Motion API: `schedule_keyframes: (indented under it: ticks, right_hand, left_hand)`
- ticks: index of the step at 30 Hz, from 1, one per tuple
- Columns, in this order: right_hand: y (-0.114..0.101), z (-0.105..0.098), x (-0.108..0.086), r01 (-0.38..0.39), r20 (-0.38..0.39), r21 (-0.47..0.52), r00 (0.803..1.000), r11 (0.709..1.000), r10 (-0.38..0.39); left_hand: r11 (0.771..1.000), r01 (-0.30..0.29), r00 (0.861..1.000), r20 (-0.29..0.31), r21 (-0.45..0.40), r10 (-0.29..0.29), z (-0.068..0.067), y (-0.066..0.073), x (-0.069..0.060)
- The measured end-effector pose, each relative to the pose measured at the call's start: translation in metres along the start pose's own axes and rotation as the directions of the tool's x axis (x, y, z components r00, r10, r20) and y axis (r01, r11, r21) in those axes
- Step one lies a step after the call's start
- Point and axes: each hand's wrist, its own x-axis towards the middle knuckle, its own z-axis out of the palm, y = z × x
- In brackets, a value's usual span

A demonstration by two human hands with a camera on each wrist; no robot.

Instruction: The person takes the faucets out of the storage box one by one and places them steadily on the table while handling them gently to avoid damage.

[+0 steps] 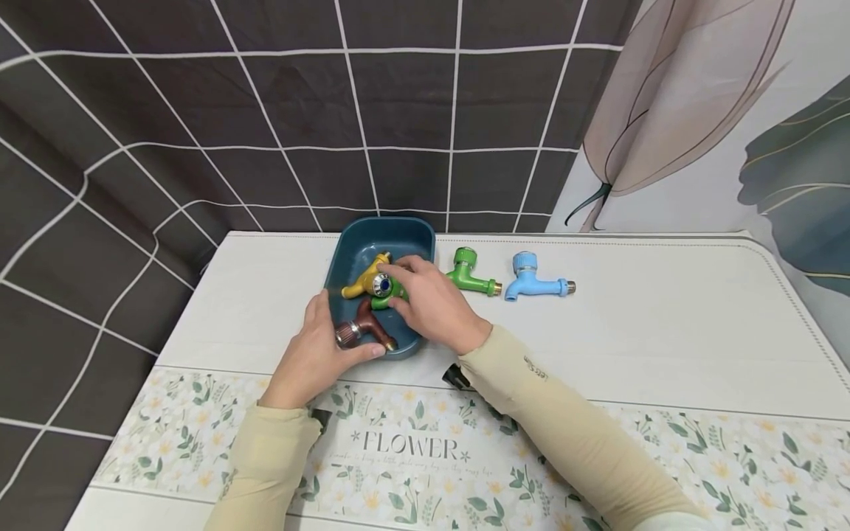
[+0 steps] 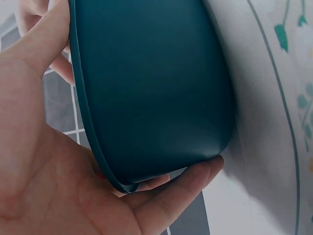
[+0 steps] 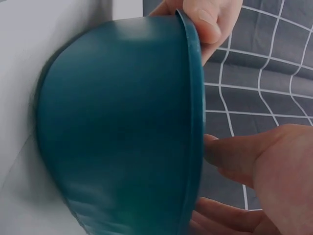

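Note:
A teal basin (image 1: 415,228) holds a yellow faucet (image 1: 361,283), a brown faucet (image 1: 367,321) and a green faucet (image 1: 380,303). The left hand (image 1: 312,354) grips the basin's near left side, thumb over the rim; in the left wrist view this hand (image 2: 63,166) has fingers around the basin wall (image 2: 156,93). Inside the basin, the right hand (image 1: 434,301) pinches the green faucet between thumb and fingers, partly covering it. The right wrist view shows the right hand (image 3: 274,171) beyond the rim of the basin (image 3: 122,112), faucets hidden by the wall.
Right of the basin, a second green faucet (image 1: 473,279) and a light blue faucet (image 1: 538,282) lie on the white table cover (image 1: 664,324). A dark tiled-pattern curtain (image 1: 398,110) hangs behind and at left. Black straps show at both wrists.

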Motion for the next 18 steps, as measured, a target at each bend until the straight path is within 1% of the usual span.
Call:
schedule_keyframes:
  ticks: [6,18]
  right_hand:
    - [-0.001,0.006,0.005,0.003,0.022,0.007,1.0,1.0,-0.003]
    - [-0.003,0.016,0.012,0.01,0.036,0.029,0.999,1.0,-0.011]
  left_hand:
    - [1.0,-0.006,1.0,-0.001,-0.002,0.006,-0.001,-0.001,-0.001]
    - [1.0,0.007,1.0,0.011,0.0,-0.007,-0.001,0.0,-0.001]
